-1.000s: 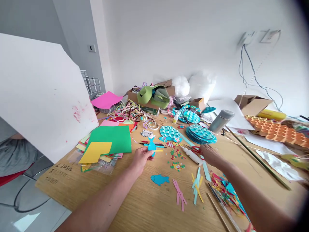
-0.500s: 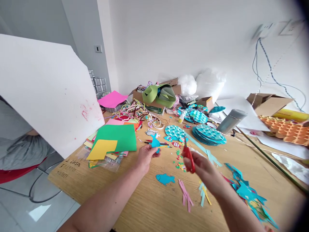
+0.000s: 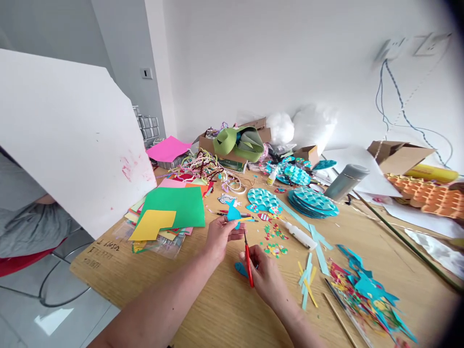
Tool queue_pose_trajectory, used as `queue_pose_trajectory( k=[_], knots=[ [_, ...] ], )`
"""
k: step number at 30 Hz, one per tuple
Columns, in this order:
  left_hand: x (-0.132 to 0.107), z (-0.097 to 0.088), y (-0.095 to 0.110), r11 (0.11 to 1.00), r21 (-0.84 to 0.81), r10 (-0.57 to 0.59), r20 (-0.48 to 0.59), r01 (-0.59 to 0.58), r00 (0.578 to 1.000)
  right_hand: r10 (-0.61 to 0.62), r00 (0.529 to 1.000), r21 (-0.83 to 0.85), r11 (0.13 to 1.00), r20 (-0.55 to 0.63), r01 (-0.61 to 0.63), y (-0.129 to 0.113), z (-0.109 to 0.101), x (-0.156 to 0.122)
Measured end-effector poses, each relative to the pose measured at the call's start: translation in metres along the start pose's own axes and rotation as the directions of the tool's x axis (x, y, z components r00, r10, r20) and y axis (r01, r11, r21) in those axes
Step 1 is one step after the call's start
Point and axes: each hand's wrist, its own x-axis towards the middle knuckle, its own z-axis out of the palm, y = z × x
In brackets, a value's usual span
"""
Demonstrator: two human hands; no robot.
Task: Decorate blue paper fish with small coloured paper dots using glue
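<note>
My left hand (image 3: 218,238) is closed around a blue paper cutout (image 3: 233,213) with a narrow yellow paper strip (image 3: 244,219) lying across it. In my right hand (image 3: 267,276) is a pair of red-handled scissors (image 3: 249,268), its blades pointing up towards the left fingers. The blades look nearly together; whether they touch the paper I cannot tell. A blue paper fish (image 3: 240,268) lies on the table, partly covered by the right hand. Beyond are small coloured paper bits (image 3: 274,249) and a white glue tube (image 3: 300,236). Light blue and yellow strips (image 3: 308,282) lie to the right.
Green paper (image 3: 181,203) tops a stack of coloured sheets at left. Blue-painted egg-tray pieces (image 3: 313,203) are piled near a grey flask (image 3: 347,182). Blue scraps (image 3: 377,290) and a thin stick (image 3: 340,321) lie at right. Another person's grey clothing (image 3: 32,227) shows behind a white board (image 3: 72,130).
My right hand has moved left and down with the scissors, close to the left hand. It now covers part of the blue fish and uncovers the glue tube. The left hand stays nearly still.
</note>
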Motion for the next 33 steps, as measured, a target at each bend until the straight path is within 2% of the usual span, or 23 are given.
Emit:
queue_pose_trajectory(
  k=[6,14,20,33],
  knots=[
    [-0.003,0.003,-0.002,1.000,0.017,-0.021,0.042,0.020,0.999,-0.012,0.999,-0.096,0.995,-0.043,0.008,0.001,0.001,-0.002],
    [-0.002,0.001,-0.008,0.998,0.051,-0.041,0.010,0.041,0.999,0.037,0.996,-0.165,0.985,-0.083,-0.050,0.002,-0.002,-0.001],
    [-0.003,0.002,-0.010,0.996,0.069,-0.061,0.025,0.060,0.998,0.052,0.995,-0.242,0.968,-0.091,-0.073,0.003,-0.002,0.000],
    [-0.006,0.004,-0.011,0.996,0.065,-0.059,0.049,0.056,0.997,0.009,0.993,-0.353,0.934,-0.116,-0.050,0.004,-0.001,-0.002]
  ],
)
